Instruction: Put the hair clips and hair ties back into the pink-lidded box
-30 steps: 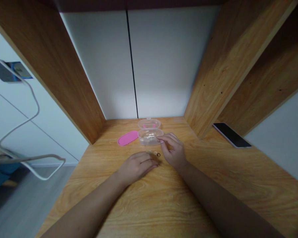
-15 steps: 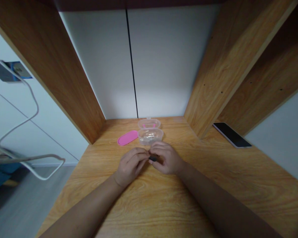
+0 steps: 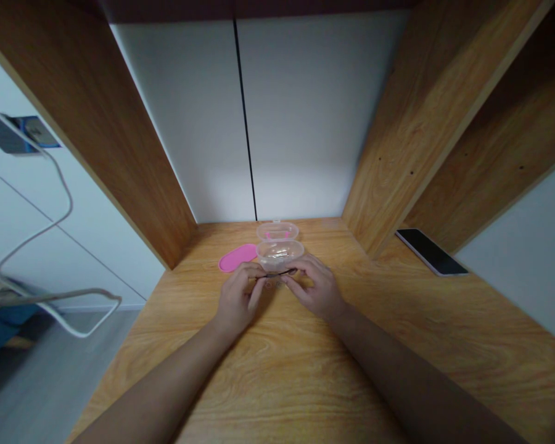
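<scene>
Between my two hands a thin dark strip (image 3: 280, 273) is stretched out sideways, just above the table. My left hand (image 3: 239, 296) pinches its left end between thumb and fingers, and my right hand (image 3: 318, 288) grips the right end; its exact kind is too small to tell. Below it, small pinkish ring shapes (image 3: 269, 284) show faintly near the tabletop. Directly beyond my fingers stands an open clear plastic box (image 3: 264, 251) with small shiny pieces inside. Its hinged clear lid (image 3: 277, 228) is tipped back, with pink parts on it.
A pink oval tray or cover (image 3: 235, 257) lies left of the box. Farther right, past an upright wooden panel (image 3: 425, 123), a phone (image 3: 432, 251) rests on the wooden table (image 3: 277, 382). White cable (image 3: 69, 197) hangs at the left, off the table.
Both hands have shifted slightly away from me and their fingers have opened up around the dark item, which now shows as a long thin strip between them.
</scene>
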`<action>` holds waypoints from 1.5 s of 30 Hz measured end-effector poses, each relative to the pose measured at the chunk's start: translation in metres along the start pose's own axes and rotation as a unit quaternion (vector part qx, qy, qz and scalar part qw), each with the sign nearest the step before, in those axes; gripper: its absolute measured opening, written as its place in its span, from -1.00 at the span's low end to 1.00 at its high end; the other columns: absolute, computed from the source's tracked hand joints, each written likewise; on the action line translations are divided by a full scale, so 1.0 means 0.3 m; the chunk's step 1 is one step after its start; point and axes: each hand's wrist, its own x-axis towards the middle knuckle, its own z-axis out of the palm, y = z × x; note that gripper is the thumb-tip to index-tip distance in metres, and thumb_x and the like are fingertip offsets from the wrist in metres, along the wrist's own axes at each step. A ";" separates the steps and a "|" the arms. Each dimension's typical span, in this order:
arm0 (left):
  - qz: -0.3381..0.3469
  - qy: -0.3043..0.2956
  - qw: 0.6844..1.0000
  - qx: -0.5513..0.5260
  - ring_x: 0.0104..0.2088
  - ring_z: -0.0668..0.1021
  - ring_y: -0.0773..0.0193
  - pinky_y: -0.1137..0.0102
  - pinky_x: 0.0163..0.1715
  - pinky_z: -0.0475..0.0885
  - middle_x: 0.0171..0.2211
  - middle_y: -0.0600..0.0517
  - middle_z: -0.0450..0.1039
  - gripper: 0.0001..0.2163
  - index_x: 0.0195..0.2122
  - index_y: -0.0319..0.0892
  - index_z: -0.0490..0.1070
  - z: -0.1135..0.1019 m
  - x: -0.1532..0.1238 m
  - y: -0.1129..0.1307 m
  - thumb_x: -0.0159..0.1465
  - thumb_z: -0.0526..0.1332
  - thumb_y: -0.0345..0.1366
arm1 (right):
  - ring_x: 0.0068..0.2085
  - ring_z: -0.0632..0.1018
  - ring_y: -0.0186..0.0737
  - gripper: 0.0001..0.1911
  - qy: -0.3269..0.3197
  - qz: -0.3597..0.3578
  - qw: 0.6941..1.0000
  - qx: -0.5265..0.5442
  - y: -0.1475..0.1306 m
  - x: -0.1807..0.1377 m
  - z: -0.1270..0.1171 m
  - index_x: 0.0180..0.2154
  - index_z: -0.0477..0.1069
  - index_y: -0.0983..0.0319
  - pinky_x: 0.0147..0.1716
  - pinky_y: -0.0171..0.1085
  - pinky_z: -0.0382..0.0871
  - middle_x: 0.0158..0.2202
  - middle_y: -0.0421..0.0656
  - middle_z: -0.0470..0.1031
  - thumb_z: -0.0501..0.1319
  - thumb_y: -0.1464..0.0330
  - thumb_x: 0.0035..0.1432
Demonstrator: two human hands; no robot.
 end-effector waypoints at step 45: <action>-0.236 -0.084 0.951 -0.181 -0.16 0.59 0.23 0.33 -0.08 0.42 -0.18 -0.04 0.57 -0.80 -0.01 -0.15 0.39 0.043 -0.003 -0.015 0.44 0.07 -0.23 | -0.11 0.57 -0.16 -0.87 0.007 0.082 0.996 0.027 0.010 -0.006 -0.002 -0.12 0.42 0.15 -0.07 -0.13 0.48 -0.18 -0.10 0.55 0.15 0.42 0.32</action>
